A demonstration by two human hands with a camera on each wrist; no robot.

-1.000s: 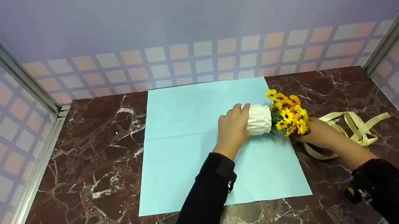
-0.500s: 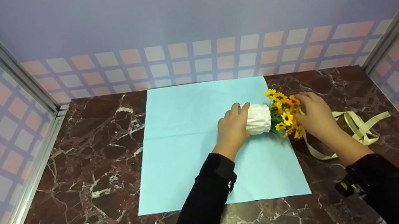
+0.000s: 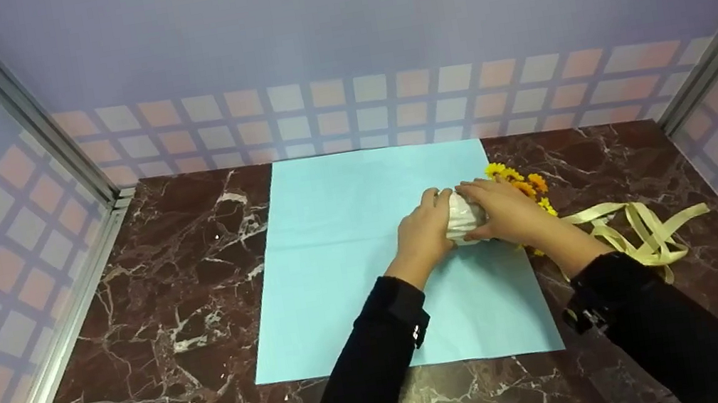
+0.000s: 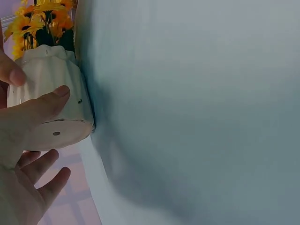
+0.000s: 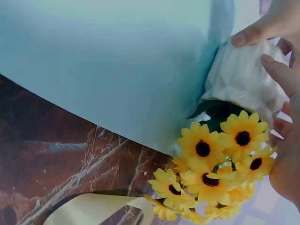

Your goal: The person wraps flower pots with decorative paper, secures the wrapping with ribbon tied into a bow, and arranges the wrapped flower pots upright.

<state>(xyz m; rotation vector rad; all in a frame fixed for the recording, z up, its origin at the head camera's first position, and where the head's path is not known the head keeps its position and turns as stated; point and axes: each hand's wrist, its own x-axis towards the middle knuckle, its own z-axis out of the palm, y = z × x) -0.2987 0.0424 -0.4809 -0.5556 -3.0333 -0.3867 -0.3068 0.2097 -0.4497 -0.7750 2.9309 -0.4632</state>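
A white ridged flower pot (image 3: 465,219) lies on its side over the right part of a light blue sheet (image 3: 344,290). My left hand (image 3: 423,231) grips the base end of the pot, its thumb on the near side in the left wrist view. The right hand (image 3: 508,210) holds the pot near its mouth, thumb and fingers spread around it. Yellow and orange artificial flowers (image 5: 211,164) with dark centres stick out of the mouth, pointing right. In the head view my right hand covers many of them. The pot's flat bottom (image 4: 58,133) shows a small hole.
A loosely looped pale yellow ribbon (image 3: 652,234) lies on the brown marble tabletop (image 3: 159,348) to the right of the sheet. Purple panels with a checked band (image 3: 344,110) enclose the back and both sides.
My right hand has gone from under the flowers, up around their outer side, then left onto the pot. The left hand keeps its grip, and the pot has hardly moved.
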